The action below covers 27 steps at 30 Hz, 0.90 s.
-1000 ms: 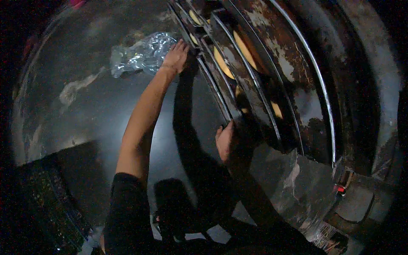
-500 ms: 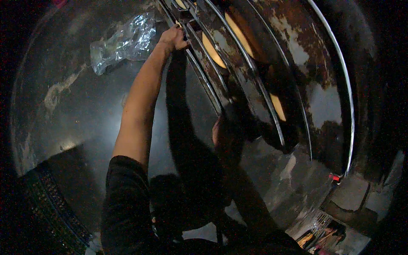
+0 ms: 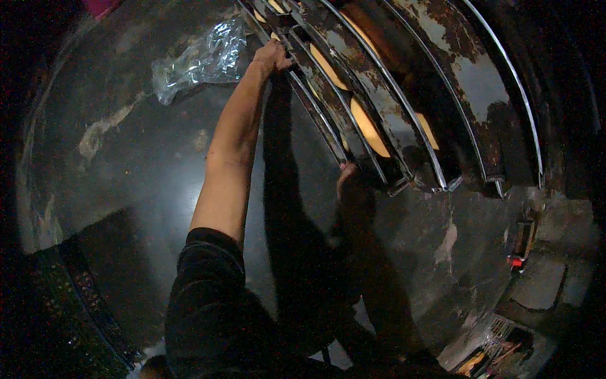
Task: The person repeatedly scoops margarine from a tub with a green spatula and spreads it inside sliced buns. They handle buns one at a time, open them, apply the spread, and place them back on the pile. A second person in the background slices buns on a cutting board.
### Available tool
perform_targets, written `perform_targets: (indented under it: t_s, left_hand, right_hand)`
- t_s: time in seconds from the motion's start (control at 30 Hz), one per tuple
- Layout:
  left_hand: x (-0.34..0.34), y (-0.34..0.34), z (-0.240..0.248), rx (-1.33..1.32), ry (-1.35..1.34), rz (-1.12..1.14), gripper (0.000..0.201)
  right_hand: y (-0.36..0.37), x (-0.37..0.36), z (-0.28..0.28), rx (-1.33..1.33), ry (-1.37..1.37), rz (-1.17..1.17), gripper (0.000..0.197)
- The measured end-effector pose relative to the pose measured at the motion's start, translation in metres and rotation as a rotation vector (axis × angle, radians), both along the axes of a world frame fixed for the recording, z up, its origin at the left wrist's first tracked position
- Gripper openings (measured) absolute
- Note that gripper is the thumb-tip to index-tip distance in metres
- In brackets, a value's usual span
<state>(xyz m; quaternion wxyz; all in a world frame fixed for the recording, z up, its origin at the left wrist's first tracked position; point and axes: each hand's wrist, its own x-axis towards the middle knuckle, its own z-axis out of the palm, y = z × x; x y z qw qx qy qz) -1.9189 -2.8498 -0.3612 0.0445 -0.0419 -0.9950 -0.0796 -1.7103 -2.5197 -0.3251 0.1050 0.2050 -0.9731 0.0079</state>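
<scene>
A large dark metal frame [image 3: 372, 76] with long, parallel, shiny-edged rails lies across the upper right, its surface patchy with grey and rust brown. Tan strips [image 3: 369, 129] show between the rails. My left hand [image 3: 273, 58] is closed round the nearest metal rail [image 3: 315, 110], toward its far end. At that rail's near end is my right hand [image 3: 346, 180], deep in shadow, its fingers closed at the edge; most of the hand is too dark to make out.
A crumpled clear plastic bag [image 3: 202, 60] lies on the dark floor [image 3: 151, 164], left of the frame. At the lower right are a narrow thing with a red end [image 3: 516, 262] and a crate of mixed items [image 3: 492, 344]. A dark patterned strip [image 3: 88, 303] is at lower left.
The floor and bag sit further right in the picture. The rails' near ends have moved up and right and show more plainly, with more tan between them. Both hands stay at the nearest rail.
</scene>
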Motion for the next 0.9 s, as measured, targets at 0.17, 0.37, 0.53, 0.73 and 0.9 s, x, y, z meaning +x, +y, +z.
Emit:
perform_targets:
  t_s: [0.17, 0.37, 0.53, 0.73, 0.9]
  left_hand:
    - [0.013, 0.009, -0.019, 0.017, -0.034, 0.093, 0.051]
    - [0.024, 0.009, -0.043, 0.116, -0.117, 0.033, 0.054]
    - [0.065, 0.032, -0.045, 0.179, 0.049, -0.114, 0.045]
    - [0.175, 0.113, -0.027, 0.03, 0.274, -0.241, 0.045]
    - [0.315, 0.143, -0.054, -0.002, 0.194, -0.284, 0.046]
  right_hand:
    - [0.023, -0.009, -0.057, -0.171, -0.019, 0.0, 0.021]
    - [0.057, -0.004, -0.109, -0.201, 0.011, -0.062, 0.02]
    - [0.052, 0.014, -0.125, -0.167, -0.47, -0.327, 0.016]
    - [0.069, 0.086, -0.114, -0.46, -0.334, 0.136, 0.02]
    - [0.059, 0.18, -0.1, -0.443, -0.306, -0.105, 0.018]
